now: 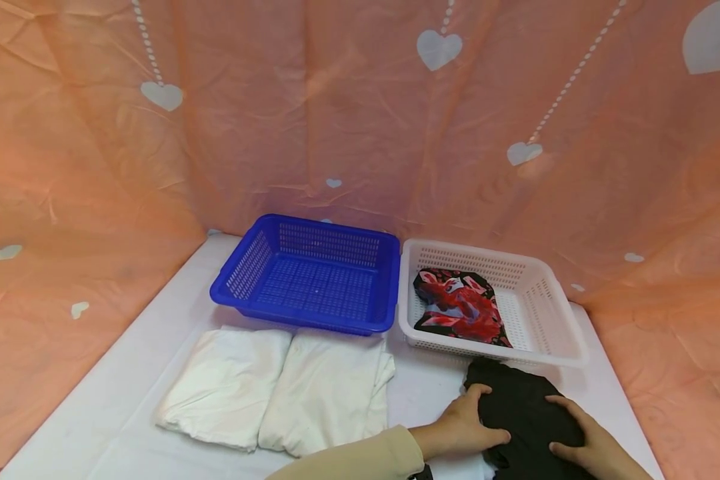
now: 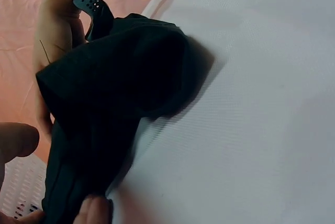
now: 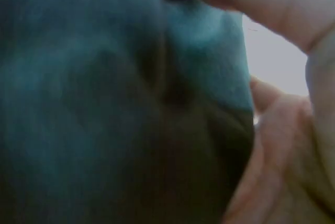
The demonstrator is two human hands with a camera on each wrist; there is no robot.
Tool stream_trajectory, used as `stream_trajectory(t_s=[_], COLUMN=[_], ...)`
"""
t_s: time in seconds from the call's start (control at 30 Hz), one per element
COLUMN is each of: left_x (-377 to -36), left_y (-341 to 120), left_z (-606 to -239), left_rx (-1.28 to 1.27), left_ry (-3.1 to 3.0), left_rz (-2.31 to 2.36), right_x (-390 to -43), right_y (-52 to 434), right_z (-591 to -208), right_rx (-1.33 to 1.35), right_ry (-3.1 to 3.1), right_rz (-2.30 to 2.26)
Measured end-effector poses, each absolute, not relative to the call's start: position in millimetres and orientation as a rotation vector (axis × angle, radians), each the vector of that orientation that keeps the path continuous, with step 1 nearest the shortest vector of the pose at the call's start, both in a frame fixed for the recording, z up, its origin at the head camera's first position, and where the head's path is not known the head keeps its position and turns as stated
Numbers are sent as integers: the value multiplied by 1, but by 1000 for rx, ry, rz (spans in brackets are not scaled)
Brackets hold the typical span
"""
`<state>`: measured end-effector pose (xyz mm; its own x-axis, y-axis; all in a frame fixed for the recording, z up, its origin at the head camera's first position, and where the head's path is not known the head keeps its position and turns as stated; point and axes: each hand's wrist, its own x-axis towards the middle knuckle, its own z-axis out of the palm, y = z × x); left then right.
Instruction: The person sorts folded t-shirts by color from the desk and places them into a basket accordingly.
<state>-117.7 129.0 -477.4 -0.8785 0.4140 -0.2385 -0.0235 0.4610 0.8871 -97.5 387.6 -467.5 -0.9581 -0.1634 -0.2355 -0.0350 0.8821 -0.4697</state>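
Note:
A folded black cloth garment (image 1: 525,413) lies at the near right of the table in the head view, just in front of the white basket. My left hand (image 1: 465,427) grips its left side, thumb on top and fingers at the far left edge. On the opposite side my right hand (image 1: 594,443) holds the right edge with curled fingers. The left wrist view shows the dark cloth (image 2: 104,82) bulging and loosely folded between both hands. Blurred cloth (image 3: 104,103) fills most of the right wrist view, alongside the right hand's thumb and palm.
A white basket (image 1: 552,353) contains a red-and-black patterned folded cloth (image 1: 462,307). Beside it stands a blue basket (image 1: 318,320). Two folded white cloths, one on the left (image 1: 225,387) and one on the right (image 1: 327,393), lie in front. An orange curtain (image 1: 360,120) surrounds the white table (image 1: 114,427).

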Motion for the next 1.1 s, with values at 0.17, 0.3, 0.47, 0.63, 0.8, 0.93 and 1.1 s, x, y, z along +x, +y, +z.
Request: stream_trajectory(t_s=[0.17,0.3,0.47,0.63,0.8,0.93,1.1], left_x=[-117,-117,-119,-117,-117,-116,-116], left_y=[131,134,137,136,137,135,132], left_z=[-480,-483,-488,-490,-492,-491,-490], left_rx=[319,311,320,308,291,305,338], left_ry=[2294,2289,2300,2303,2314,2296,2251], left_rz=[1435,1464,1465,1470,1493,1508,1540], right_x=[-100,-101,-101,-99,-98,-96,-93], right_y=[384,380,377,374,372,371,369], right_z=[-466,-464,-465,-465,-466,-466,-465], right_rx=[-118,-90,-93,-96,-104,-112,-135], right_ry=[2754,2763,2788,2782,2782,2778,2811], right_rz=[-713,-723,-726,-740,-754,-756,-729])
